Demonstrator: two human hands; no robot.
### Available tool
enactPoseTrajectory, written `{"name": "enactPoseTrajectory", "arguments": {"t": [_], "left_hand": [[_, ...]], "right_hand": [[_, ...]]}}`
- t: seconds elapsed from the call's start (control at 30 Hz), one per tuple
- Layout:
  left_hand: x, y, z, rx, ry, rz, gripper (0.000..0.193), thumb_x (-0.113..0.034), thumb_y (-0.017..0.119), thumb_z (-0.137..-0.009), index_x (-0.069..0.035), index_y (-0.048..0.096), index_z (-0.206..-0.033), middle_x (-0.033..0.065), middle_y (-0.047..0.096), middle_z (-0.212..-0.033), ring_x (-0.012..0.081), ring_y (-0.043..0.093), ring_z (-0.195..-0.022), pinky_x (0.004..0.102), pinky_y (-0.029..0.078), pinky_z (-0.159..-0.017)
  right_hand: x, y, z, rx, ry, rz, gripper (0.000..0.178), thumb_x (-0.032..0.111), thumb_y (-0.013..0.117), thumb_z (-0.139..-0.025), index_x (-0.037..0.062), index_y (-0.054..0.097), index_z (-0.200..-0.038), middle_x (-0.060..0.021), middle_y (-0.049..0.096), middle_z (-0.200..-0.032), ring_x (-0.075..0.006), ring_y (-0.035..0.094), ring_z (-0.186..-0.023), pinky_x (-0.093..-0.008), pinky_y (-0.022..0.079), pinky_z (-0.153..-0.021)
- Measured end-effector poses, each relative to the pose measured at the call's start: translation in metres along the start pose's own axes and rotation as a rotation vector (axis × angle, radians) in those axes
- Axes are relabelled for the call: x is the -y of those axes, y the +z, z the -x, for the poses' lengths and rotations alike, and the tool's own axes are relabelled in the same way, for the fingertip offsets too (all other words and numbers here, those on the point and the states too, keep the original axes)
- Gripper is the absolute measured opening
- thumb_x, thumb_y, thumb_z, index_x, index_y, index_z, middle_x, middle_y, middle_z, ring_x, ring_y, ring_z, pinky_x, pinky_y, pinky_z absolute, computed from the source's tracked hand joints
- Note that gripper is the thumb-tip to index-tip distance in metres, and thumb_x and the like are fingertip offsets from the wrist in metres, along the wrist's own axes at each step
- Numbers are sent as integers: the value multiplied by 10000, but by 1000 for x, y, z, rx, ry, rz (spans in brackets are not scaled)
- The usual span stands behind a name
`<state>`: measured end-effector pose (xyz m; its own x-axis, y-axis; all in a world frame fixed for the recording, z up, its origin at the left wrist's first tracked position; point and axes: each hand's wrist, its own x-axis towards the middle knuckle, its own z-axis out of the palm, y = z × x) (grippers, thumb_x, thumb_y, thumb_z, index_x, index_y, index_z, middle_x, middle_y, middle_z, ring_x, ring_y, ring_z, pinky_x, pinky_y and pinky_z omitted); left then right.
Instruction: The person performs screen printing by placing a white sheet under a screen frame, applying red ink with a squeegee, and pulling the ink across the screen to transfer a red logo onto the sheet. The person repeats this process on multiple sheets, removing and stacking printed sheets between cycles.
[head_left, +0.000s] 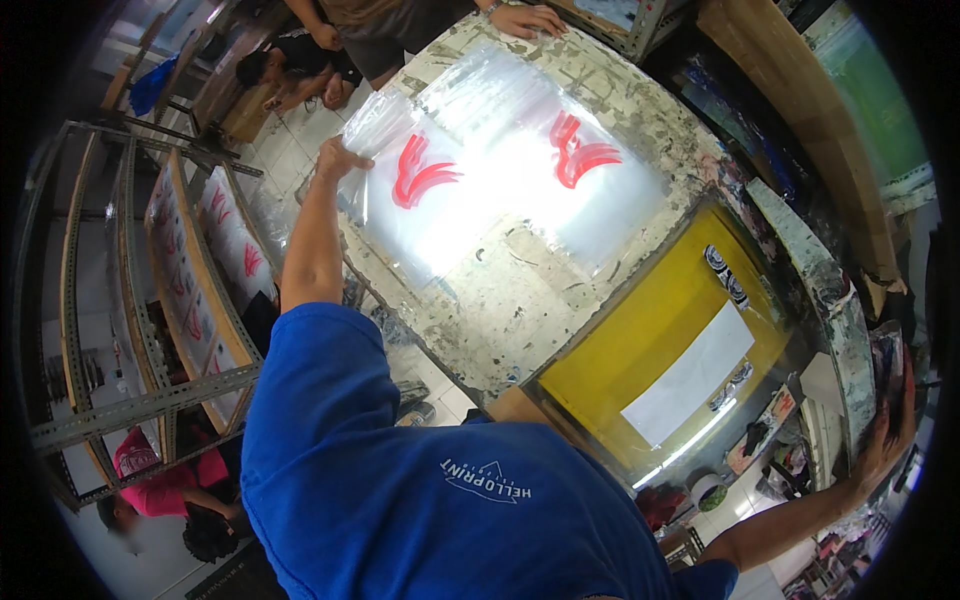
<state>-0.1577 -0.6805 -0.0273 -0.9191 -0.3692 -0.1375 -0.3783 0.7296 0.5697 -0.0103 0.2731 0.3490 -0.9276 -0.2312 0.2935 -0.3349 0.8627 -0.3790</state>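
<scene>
R hand: fingers extended, hold unclear. L hand part-curled, thumb on edge of plastic sheet, pinch unclear. Prob. light, limp, slippery; best held by edge, off red print. 2nd sheet farther R of L hand.

Sheets on the table (rack to the left)
</scene>
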Motion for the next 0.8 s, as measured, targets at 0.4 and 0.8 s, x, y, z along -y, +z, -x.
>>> {"name": "enactPoseTrajectory", "arguments": {"t": [0.4,0.8], "left_hand": [[-37,-11,12,-46,-241,-245,902,-258,959,-530,-26,580,-1314,152,665,-1254,284,638,-1153,362,485,-988],[-65,-23,69,-98,-117,-203,587,-161,879,-586,-82,700,-1139,128,736,-1048,303,688,-1010,397,510,-909]], "right_hand": [[5,3,-5,-22,27,77,700,468,497,-976,-81,477,-1409,-238,529,-1413,-337,479,-1335,-457,321,-1143],[0,6,0,-47,-42,9,615,391,519,-985,-47,490,-1415,-216,524,-1430,-315,479,-1344,-446,319,-1148]]}}
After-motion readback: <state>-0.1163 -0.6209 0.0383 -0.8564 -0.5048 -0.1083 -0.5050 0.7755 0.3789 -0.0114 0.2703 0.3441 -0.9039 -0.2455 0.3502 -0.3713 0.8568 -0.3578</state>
